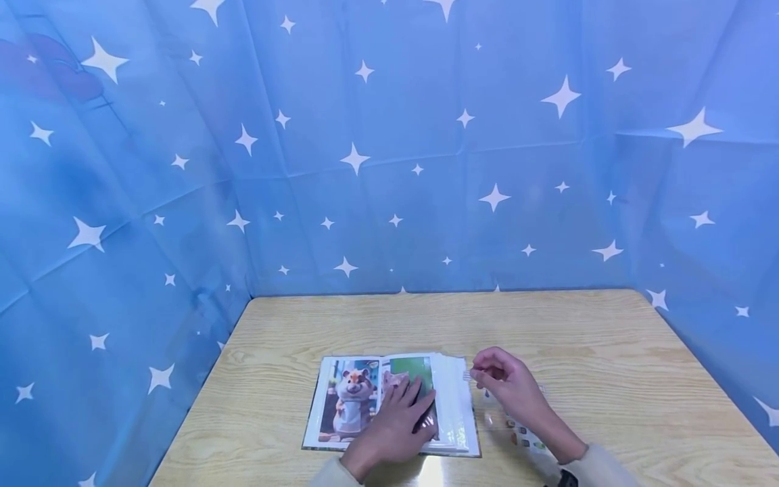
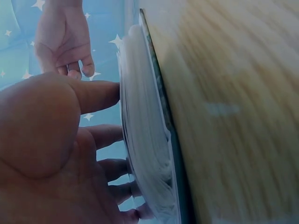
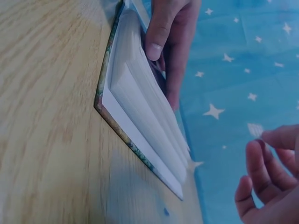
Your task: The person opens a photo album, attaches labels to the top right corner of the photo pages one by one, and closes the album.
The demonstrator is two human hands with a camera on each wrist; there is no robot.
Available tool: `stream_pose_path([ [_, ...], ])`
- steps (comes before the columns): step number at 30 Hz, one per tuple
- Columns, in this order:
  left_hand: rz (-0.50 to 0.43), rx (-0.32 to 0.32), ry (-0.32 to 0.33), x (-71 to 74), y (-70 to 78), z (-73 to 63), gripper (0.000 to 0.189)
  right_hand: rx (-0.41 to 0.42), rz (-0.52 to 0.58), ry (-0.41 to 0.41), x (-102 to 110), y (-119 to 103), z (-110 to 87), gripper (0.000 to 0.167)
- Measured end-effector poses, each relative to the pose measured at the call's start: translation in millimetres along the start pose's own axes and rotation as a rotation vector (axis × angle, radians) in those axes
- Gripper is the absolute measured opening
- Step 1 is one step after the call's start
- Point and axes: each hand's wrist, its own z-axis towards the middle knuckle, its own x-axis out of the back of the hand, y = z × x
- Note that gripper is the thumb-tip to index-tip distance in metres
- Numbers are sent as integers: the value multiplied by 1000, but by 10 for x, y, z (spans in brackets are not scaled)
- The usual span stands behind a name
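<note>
A photo album [image 1: 312,412] lies spread on the table, a hamster picture [image 1: 351,406] on its left page. My left hand [image 1: 398,418] rests with spread fingers on the right page, partly covering a picture with a green background [image 1: 414,366]. In the left wrist view, the fingertips press against the album's page stack [image 2: 145,116]. Beyond the album's right edge, my right hand [image 1: 511,385] pinches a small clear sticker with white lines [image 3: 255,129] between thumb and finger. Below that hand lies a clear sticker sheet [image 1: 525,439] with small colourful prints, partly hidden by the wrist.
The wooden table [image 1: 274,338] extends around the album on all sides. A blue cloth [image 1: 414,196] with white stars hangs behind it and along both sides. The album's loose page edges [image 3: 145,102] fan out on the right.
</note>
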Motion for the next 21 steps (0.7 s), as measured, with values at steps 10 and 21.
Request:
stream_pose_path([
  [10, 71, -12, -32, -20, -8, 3, 59, -21, 31, -49, -207, 45, 165, 17],
  [21, 68, -7, -45, -26, -5, 2, 59, -19, 39, -78, -345, 112, 295, 15],
])
